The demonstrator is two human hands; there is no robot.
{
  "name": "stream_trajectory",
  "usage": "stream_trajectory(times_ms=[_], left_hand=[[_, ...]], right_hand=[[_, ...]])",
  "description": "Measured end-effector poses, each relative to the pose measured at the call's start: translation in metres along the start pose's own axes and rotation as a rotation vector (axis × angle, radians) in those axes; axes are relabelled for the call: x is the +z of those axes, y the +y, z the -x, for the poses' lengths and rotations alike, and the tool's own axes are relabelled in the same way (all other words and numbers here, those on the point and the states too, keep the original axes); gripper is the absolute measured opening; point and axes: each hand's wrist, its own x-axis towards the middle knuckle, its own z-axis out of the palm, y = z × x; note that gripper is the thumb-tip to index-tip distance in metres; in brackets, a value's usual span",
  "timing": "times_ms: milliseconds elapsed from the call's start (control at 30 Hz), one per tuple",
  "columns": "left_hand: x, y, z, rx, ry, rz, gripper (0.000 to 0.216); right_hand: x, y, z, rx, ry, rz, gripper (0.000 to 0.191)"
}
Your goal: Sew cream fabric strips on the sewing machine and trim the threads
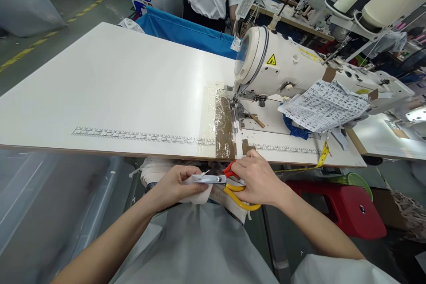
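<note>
Apparently trimming, just off the near edge of the table (pixel 149 88). Holding scissors (pixel 219 179) there, pointed toward the table's left end, lengthwise roughly along that edge, clamped in the right hand (pixel 258 178). Pinching white cloth (pixel 201 197) with the left hand (pixel 175 185). Probably calls next for steadying the cloth and snipping.

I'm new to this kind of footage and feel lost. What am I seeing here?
This single picture comes from a camera worn on a person's head, looking forward and down. The bare hands are that person's own. The right hand holds scissors with red and yellow handles; the left hand pinches white cloth by the blades. Beyond them, a white table carries a ruler strip and a sewing machine with a sheet of writing on it.
</note>
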Motion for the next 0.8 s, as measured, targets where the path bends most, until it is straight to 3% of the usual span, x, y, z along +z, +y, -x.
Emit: stream_trajectory(times_ms=[267, 433, 533, 700, 800], left_hand=[[0.001, 0.003, 0.001, -0.014, 0.004, -0.019, 0.042], [0.002, 0.000, -0.003, -0.056, 0.000, -0.004, 0.041], [0.002, -0.001, -0.004, -0.090, 0.010, 0.001, 0.042], [-0.001, -0.002, 0.002, -0.048, 0.047, -0.035, 0.044], [-0.003, -0.002, 0.011, 0.014, 0.166, -0.133, 0.043]], right_hand=[[0.003, 0.007, 0.005, 0.019, -0.081, -0.043, 0.030], [-0.005, 0.014, 0.009, 0.114, -0.076, -0.120, 0.042], [-0.010, 0.031, 0.013, 0.308, -0.042, -0.152, 0.046], [-0.019, 0.102, 0.022, 0.899, 0.034, -0.107, 0.033], [-0.025, 0.145, 0.024, 0.990, 0.105, -0.143, 0.026]])
